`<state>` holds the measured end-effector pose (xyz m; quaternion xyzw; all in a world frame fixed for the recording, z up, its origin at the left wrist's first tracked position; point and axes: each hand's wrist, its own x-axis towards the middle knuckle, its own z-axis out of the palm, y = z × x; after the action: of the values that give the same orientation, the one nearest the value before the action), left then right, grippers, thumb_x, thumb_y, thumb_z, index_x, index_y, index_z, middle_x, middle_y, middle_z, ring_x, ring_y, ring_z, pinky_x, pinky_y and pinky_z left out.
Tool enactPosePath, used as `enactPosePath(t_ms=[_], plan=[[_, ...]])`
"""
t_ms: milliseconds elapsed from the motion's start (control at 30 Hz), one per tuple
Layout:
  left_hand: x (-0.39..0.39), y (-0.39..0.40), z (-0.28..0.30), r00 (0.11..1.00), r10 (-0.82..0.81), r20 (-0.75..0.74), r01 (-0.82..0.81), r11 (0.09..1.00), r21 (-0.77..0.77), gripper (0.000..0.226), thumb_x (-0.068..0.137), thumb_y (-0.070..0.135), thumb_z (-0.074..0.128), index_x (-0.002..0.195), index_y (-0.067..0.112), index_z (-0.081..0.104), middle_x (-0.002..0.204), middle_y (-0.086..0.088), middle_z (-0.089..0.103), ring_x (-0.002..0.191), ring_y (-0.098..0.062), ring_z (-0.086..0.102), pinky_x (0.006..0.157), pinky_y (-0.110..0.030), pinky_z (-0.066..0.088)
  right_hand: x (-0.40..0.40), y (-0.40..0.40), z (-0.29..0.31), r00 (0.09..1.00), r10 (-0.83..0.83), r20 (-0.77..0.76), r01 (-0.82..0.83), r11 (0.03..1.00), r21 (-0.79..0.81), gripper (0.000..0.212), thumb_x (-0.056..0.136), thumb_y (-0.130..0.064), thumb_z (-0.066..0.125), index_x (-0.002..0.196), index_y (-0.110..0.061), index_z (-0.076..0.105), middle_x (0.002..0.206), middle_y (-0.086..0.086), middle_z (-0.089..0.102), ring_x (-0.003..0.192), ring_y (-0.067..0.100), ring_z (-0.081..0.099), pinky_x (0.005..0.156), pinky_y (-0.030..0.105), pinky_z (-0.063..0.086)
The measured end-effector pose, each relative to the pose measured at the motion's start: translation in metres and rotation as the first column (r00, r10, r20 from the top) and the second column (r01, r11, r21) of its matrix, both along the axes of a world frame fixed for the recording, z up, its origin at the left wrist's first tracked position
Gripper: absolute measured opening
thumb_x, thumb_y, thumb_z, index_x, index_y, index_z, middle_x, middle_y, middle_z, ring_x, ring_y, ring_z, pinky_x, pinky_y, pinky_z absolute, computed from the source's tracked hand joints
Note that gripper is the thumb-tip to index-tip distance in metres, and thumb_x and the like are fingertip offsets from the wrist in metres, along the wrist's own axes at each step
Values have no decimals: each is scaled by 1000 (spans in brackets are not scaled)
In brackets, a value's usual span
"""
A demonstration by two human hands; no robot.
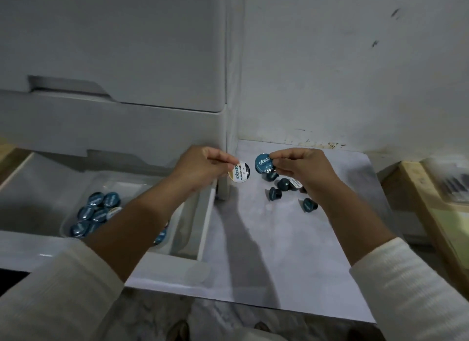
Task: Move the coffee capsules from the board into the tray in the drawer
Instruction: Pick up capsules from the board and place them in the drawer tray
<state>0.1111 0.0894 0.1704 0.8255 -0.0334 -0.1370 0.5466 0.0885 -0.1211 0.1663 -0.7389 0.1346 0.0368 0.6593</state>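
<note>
My left hand (203,166) pinches a white-lidded capsule (239,174) at the corner of the drawer unit. Just to its right, my right hand (302,166) holds a teal-lidded capsule (263,163) above the pale board (266,252). Several dark teal capsules (281,188) lie on the board under and beside my right hand; one (309,205) sits a little apart, nearer to me. The clear tray (83,188) in the open drawer (205,219) holds several teal capsules (96,213), partly hidden by my left forearm.
A grey drawer unit (114,61) rises behind the open drawer, its upright corner post (224,163) between my hands. A white wall (355,61) backs the board. A wooden frame (426,201) stands at the right. The floor (228,323) shows below.
</note>
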Motion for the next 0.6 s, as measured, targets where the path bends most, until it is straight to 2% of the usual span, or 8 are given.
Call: enactPosePath(t_ms=[67,133,167,233,333,467,600], plan=[[-4,28,5,999,-48,7,47,999,17,18,80,7,69,76,24,73,82,-6,74,74,-10,66,78,-22,53,-5,24,9,997,76,-6,-77,997,-14,13,79,1,65,88,-5,72,85,12,72,75,18,65,80,28,54],[-7,58,8,996,-94,3,94,994,52,22,80,4,69,72,24,73,76,-1,74,66,-2,65,70,-13,52,-9,51,16,992,127,2,-127,992,-22,17,80,4,63,95,3,69,80,7,70,68,11,65,68,17,56],[-7,74,8,994,-112,0,111,991,78,22,80,4,68,72,24,73,75,-1,74,66,-2,64,70,-13,52,-11,66,18,989,145,5,-145,989,-21,17,80,5,63,96,5,68,80,7,70,69,11,65,65,14,56],[-5,106,8,989,-149,-4,148,979,141,22,81,4,67,75,24,73,79,-2,74,71,-6,64,75,-17,52,-14,97,19,985,172,1,-172,985,-31,16,80,5,62,95,4,68,81,8,69,71,13,64,66,13,56],[5,152,3,983,-180,-23,180,951,252,16,83,9,65,84,23,74,82,4,73,77,-4,64,74,-14,48,-12,141,12,979,201,-21,-202,978,-59,13,79,5,63,86,-3,70,81,8,69,71,13,65,68,16,56],[22,202,-15,976,-210,-51,214,912,349,13,84,9,65,92,16,74,93,-1,73,86,-8,65,76,-16,46,-2,191,-9,968,230,-96,-241,963,-123,16,79,3,65,77,-12,72,79,4,71,73,13,66,71,20,57],[40,232,-40,967,-238,-89,253,895,368,13,83,8,66,94,12,73,94,-2,72,76,3,60,68,-9,42,13,234,-38,961,200,-193,-234,956,-178,16,78,2,66,76,-13,72,74,-1,68,71,10,63,67,16,55]])
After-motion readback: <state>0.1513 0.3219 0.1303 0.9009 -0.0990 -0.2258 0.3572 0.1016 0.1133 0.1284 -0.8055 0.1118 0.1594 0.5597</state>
